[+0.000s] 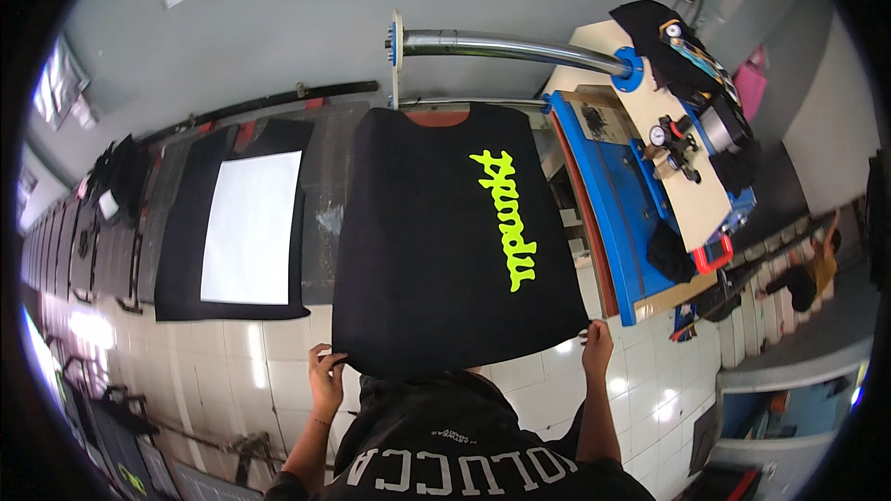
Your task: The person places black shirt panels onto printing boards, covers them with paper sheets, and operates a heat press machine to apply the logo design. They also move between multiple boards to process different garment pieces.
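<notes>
Two hands hold one black t-shirt by its bottom hem: my left hand pinches the near left corner, my right hand pinches the near right corner, both closed on the cloth. The shirt lies spread flat over a printing platen, collar end away from me, with neon yellow lettering running down its right half. To its left, on the next platen, a second black shirt carries a plain white rectangle. To the right stands a blue machine frame with a wooden board and a steel arm reaching across. I judge the step to be handling the printed shirt at its hem, either smoothing it or starting to lift it. The next move calls for even tension from both corners and keeping fingers off the fresh-looking print.
</notes>
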### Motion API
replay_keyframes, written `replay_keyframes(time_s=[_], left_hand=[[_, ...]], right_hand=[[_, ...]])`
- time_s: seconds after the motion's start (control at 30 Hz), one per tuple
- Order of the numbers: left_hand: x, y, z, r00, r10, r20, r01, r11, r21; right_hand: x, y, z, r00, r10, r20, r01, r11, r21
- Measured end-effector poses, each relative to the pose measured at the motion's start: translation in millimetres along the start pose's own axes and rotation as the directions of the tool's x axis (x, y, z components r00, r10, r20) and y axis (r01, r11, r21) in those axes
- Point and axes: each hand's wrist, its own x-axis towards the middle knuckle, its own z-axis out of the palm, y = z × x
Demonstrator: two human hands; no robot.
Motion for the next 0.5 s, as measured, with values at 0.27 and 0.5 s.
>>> replay_keyframes(time_s=[0.27,0.5], left_hand=[[-63,12,33,0.926,-0.303,-0.227,0.332,0.938,0.102],[-197,-53,14,0.503,-0.542,-0.673,0.862,0.373,0.344]], right_hand=[[13,-13,-44,0.817,-0.121,0.563,0.438,0.766,-0.471],[4,-183,4,0.367,0.132,0.921,0.093,0.980,-0.177]])
